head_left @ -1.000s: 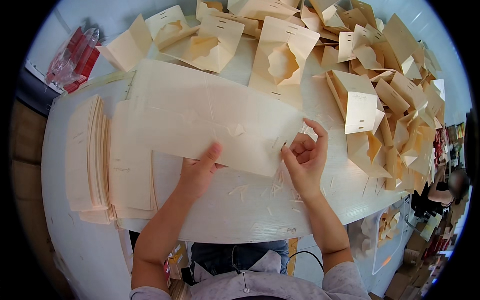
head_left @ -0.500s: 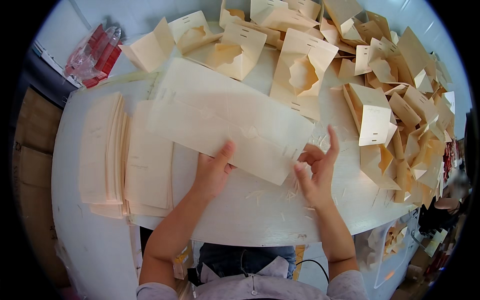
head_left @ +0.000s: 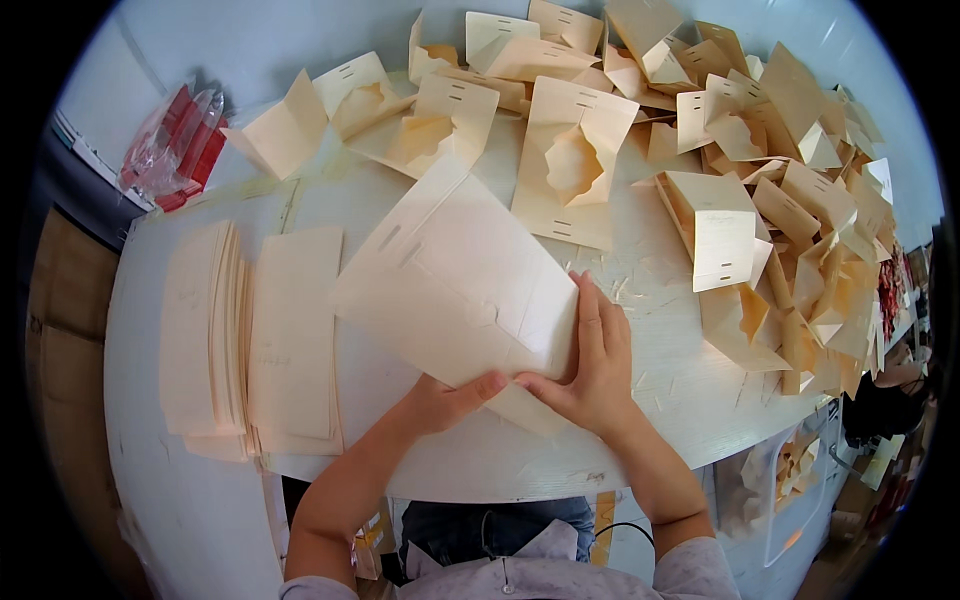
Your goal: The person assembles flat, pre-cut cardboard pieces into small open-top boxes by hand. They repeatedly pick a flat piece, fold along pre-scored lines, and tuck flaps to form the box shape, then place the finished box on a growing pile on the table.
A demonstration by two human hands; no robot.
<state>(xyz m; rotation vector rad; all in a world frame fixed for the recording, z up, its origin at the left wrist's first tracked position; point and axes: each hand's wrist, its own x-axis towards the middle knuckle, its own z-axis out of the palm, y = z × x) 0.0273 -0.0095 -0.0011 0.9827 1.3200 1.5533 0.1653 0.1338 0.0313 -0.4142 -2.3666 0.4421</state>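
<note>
A large cream cardboard sheet, die-cut with slots, is partly folded and lifted off the white table. My left hand grips its near edge from below, with the thumb on top. My right hand lies flat against the sheet's right fold, fingers pointing up. Both hands hold the same sheet just ahead of the table's front edge.
Two stacks of flat cream sheets lie at the left. Several folded cream cardboard trays pile up across the back and right of the table. A clear bag with red items sits at the far left corner.
The sheet has gone from lying flat to folded and raised. Both hands moved closer together onto its near right corner. The view has shifted nearer to the table.
</note>
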